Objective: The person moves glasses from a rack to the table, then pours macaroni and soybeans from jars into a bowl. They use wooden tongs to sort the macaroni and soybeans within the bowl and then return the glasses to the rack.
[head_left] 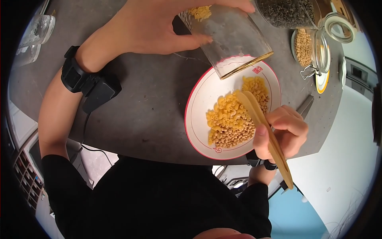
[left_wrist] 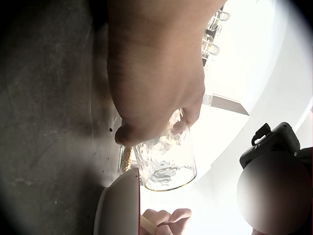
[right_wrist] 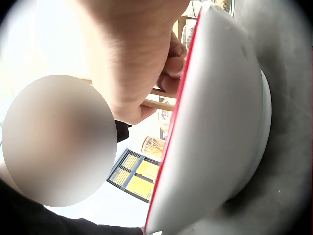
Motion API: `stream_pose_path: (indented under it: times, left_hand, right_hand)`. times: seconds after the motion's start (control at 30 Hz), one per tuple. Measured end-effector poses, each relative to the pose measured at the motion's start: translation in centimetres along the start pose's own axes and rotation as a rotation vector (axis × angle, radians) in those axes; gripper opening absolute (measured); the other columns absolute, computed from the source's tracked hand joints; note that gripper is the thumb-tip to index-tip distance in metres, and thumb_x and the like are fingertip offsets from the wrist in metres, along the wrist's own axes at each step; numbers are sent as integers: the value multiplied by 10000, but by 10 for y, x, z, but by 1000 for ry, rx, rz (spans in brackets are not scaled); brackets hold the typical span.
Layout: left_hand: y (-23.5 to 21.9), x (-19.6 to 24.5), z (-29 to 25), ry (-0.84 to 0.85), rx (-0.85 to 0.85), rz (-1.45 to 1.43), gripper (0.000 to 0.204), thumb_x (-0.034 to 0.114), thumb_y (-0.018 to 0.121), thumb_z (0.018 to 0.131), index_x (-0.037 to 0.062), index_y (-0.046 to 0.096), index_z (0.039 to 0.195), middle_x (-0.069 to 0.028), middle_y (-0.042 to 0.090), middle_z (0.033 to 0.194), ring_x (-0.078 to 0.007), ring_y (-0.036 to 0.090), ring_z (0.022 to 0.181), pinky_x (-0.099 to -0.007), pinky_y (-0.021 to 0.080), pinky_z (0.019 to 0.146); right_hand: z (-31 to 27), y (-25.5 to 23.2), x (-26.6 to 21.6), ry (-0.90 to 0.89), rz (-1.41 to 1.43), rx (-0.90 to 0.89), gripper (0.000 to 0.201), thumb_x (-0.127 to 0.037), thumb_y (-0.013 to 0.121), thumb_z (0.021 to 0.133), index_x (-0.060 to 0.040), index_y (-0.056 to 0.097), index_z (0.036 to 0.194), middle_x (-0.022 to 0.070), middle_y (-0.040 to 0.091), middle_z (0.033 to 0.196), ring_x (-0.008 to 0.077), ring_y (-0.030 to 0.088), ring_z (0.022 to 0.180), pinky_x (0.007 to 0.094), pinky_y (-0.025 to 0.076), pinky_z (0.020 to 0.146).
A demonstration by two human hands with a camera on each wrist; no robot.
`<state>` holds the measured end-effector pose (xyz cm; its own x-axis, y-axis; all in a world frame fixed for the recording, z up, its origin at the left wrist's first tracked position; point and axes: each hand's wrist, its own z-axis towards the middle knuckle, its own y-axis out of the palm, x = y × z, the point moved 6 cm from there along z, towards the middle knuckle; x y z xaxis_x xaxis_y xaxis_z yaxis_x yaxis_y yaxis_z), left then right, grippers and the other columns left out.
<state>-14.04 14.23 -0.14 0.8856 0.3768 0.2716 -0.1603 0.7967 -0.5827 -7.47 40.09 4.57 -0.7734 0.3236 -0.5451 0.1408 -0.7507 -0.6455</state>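
My left hand (head_left: 153, 28) grips a clear glass (head_left: 234, 36) with a gold rim, thumb on the near side and fingers round the far side. The glass lies tilted, its mouth over the far rim of a white bowl (head_left: 201, 107) with red lines. Some yellow pasta (head_left: 200, 12) shows at the glass's upper end. Inside the bowl are elbow macaroni (head_left: 229, 109) and round beige beans (head_left: 234, 137). My right hand (head_left: 284, 131) holds wooden tongs (head_left: 264, 123) between thumb and fingers, their tips over the macaroni. Both tong arms show in the right wrist view.
A clip-top jar of beige beans (head_left: 303, 47) lies at the far right, its lid (head_left: 340, 28) swung open. Beside it is a clear container of dark dried bits (head_left: 284, 14). A metal blade (head_left: 305, 105) lies right of the bowl. Glassware (head_left: 36, 36) stands far left.
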Motion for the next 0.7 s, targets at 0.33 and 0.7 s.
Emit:
stream_pose_path:
  times: [0.33,0.7]
  left_hand:
    - [2,-1,-2,8,13,4,665,90,825,700,134,653,1341,-79,628,1242,-283,590,1155,-419,459,1000]
    - [1,0,1,17,21,-4,658,91,820,707,137,653,1342,-74,629,1245,-282,589,1146,-418,456,1006]
  right_hand:
    - [1,7,-5,-47,-30,-69,293,-103,790,819,-64,527,943,22,550,576,157,483,415,281,362,426]
    - [0,9,-8,-52,-90,-23,299,-162,801,845,-80,538,961,26,568,575,175,517,420,284,382,427]
